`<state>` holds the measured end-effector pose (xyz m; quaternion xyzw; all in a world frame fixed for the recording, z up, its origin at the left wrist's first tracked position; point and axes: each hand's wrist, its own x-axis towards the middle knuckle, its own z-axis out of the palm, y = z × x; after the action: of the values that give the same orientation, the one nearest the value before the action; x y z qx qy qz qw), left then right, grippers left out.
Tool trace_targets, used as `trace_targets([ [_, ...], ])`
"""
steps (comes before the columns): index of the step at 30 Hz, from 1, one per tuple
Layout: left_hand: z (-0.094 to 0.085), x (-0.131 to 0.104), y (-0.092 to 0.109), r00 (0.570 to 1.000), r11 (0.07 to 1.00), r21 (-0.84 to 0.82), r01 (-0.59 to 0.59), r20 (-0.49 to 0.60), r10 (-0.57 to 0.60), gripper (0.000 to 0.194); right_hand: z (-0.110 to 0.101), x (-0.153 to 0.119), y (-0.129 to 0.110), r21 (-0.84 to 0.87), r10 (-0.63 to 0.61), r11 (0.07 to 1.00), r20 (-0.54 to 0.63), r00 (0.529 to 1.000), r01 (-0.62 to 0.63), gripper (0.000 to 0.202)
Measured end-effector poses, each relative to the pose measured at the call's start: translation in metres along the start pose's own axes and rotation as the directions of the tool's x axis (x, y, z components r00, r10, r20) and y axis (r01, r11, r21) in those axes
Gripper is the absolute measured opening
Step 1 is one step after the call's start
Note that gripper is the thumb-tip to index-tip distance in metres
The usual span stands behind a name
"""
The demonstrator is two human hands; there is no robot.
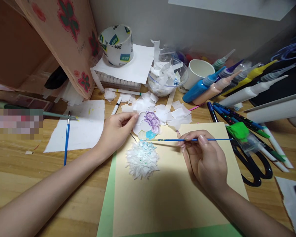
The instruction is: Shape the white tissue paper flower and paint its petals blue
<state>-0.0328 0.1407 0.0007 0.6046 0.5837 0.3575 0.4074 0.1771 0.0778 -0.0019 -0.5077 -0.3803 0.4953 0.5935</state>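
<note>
A small round palette [143,125] with purple and light blue paint is pinched by its left edge in my left hand [117,131]. My right hand [204,154] is closed on a thin blue paintbrush [167,140], held nearly level. The brush's tip points left, at the palette's lower edge and just above a ruffled white paper flower [142,161]. Light blue paint marks the flower's upper petals. Under the flower lies a cream sheet [148,210] on top of a green sheet [105,210].
Scraps of white paper [179,115] lie behind the palette, near a plastic bowl [160,87] of strips and a paper cup [201,70]. Paint bottles [202,87], pens and black scissors [253,172] are at the right. Another brush [67,138] rests left on white paper [88,121].
</note>
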Motion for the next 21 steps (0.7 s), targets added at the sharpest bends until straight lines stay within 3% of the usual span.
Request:
trace_targets([
  [21, 0.0002, 0.0010, 0.0012, 1.000, 1.000, 0.029, -0.001, -0.011, 0.002, 0.031, -0.0027, 0.0039, 0.0037, -0.016, 0.049, 0.999, -0.012, 0.999, -0.049, 0.021],
])
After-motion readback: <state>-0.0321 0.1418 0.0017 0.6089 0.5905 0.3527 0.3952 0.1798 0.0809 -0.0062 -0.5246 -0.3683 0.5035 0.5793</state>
